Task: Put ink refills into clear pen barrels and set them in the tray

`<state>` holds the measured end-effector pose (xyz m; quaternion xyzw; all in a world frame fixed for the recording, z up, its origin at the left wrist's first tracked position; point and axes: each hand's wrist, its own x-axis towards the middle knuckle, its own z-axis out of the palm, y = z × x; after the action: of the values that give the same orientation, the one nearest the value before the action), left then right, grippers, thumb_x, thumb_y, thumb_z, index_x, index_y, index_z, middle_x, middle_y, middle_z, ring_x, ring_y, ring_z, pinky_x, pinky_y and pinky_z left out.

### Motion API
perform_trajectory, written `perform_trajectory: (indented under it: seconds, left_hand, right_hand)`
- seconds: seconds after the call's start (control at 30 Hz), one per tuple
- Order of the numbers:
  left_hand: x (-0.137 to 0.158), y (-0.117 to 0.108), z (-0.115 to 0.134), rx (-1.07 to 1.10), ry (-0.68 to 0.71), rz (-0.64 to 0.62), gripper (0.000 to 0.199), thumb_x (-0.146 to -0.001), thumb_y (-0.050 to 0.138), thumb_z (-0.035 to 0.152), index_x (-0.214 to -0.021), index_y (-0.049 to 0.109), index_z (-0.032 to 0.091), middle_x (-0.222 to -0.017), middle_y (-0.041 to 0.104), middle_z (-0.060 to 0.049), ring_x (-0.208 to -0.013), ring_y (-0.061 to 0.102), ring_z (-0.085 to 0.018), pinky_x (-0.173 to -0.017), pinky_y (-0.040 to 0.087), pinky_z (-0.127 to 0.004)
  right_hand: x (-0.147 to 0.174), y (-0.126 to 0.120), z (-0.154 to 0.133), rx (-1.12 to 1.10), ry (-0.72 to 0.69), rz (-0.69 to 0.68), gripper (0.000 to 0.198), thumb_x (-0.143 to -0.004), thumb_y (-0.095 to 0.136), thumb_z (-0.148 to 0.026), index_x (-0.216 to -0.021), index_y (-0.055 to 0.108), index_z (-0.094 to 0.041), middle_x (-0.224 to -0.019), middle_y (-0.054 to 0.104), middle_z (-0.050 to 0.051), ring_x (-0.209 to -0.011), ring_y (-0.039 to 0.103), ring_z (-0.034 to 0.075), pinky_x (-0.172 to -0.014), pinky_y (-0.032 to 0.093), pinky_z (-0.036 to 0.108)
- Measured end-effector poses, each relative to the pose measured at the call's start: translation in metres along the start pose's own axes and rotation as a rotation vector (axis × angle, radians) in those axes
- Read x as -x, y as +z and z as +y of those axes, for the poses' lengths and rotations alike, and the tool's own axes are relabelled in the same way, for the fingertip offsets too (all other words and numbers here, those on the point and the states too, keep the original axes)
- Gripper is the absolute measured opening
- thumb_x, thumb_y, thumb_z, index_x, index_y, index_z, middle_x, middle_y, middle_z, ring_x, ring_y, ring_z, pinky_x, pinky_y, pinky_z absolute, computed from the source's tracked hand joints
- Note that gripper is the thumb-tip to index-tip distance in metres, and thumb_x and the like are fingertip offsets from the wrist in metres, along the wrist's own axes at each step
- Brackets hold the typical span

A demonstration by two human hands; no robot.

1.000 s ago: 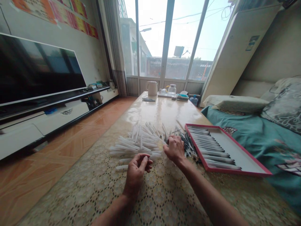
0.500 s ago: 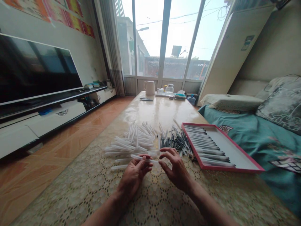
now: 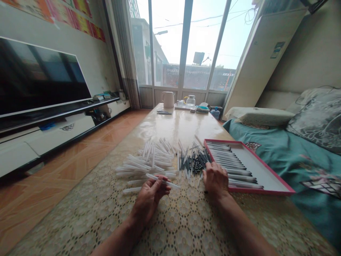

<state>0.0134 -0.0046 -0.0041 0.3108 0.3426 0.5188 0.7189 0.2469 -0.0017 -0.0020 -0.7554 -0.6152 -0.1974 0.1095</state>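
Observation:
My left hand is closed on a translucent white pen barrel, pinched between thumb and fingers and pointing right and slightly down. My right hand is lowered over the right edge of a pile of black pen parts, beside the pink-rimmed tray. Its fingers curl downward and their tips are hidden, so what they touch or hold does not show. A heap of loose white pen barrels lies just beyond my left hand.
A shallow box with a pink rim holds a row of pens with dark ends. Farther along the patterned tabletop stand a beige jug and a glass pot. A sofa runs along the right side.
My right hand has moved away from the barrel's end, rightward to the black parts next to the box. My left hand still holds the barrel in nearly the same place.

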Motion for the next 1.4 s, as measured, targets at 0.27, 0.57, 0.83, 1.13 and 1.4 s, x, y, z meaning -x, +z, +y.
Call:
perform_trajectory:
  seconds: [0.27, 0.57, 0.83, 1.13, 1.4]
  left_hand:
    - [-0.001, -0.001, 0.001, 0.041, 0.024, 0.058, 0.017, -0.069, 0.073, 0.020, -0.081, 0.065, 0.012, -0.071, 0.070, -0.005, -0.062, 0.067, -0.013, -0.063, 0.055, -0.022]
    - [-0.003, -0.003, 0.015, 0.174, 0.123, 0.308, 0.017, -0.087, 0.048, 0.012, -0.076, 0.060, 0.013, -0.074, 0.073, -0.008, -0.059, 0.068, -0.014, -0.058, 0.056, -0.023]
    - [-0.005, -0.004, 0.016, 0.213, 0.148, 0.372, 0.020, -0.089, 0.043, 0.011, -0.076, 0.058, 0.011, -0.066, 0.072, -0.008, -0.055, 0.068, -0.013, -0.055, 0.056, -0.022]
    - [-0.005, -0.003, 0.013, 0.201, 0.101, 0.276, 0.018, -0.089, 0.045, 0.013, -0.078, 0.059, 0.012, -0.076, 0.073, -0.010, -0.059, 0.068, -0.014, -0.057, 0.056, -0.023]
    - [0.004, 0.005, 0.007, 0.159, -0.111, 0.022, 0.010, -0.084, 0.055, 0.013, -0.083, 0.064, 0.011, -0.069, 0.071, -0.008, -0.064, 0.069, -0.015, -0.064, 0.056, -0.025]
  right_hand:
    - [0.002, 0.003, 0.008, -0.108, 0.017, 0.088, 0.005, -0.081, 0.050, -0.015, -0.079, 0.055, -0.015, -0.077, 0.059, 0.009, -0.076, 0.056, 0.023, -0.067, 0.036, 0.031]
    - [0.017, -0.018, -0.019, -0.888, -0.315, 0.099, 0.020, -0.092, 0.036, -0.016, -0.100, 0.055, -0.018, -0.086, 0.058, 0.005, -0.080, 0.055, 0.017, -0.072, 0.042, 0.026]
    - [0.027, -0.031, -0.031, -0.985, -0.338, 0.117, 0.017, -0.090, 0.040, -0.014, -0.094, 0.056, -0.018, -0.079, 0.054, 0.003, -0.075, 0.053, 0.015, -0.068, 0.041, 0.025]
    - [0.027, -0.031, -0.034, -1.012, -0.351, 0.083, 0.016, -0.090, 0.040, -0.014, -0.094, 0.055, -0.019, -0.080, 0.054, 0.003, -0.074, 0.053, 0.015, -0.067, 0.041, 0.025]
    - [0.034, -0.032, -0.039, -1.136, -0.337, -0.102, 0.018, -0.093, 0.039, -0.025, -0.109, 0.047, -0.022, -0.080, 0.060, 0.000, -0.070, 0.058, 0.013, -0.066, 0.043, 0.024]
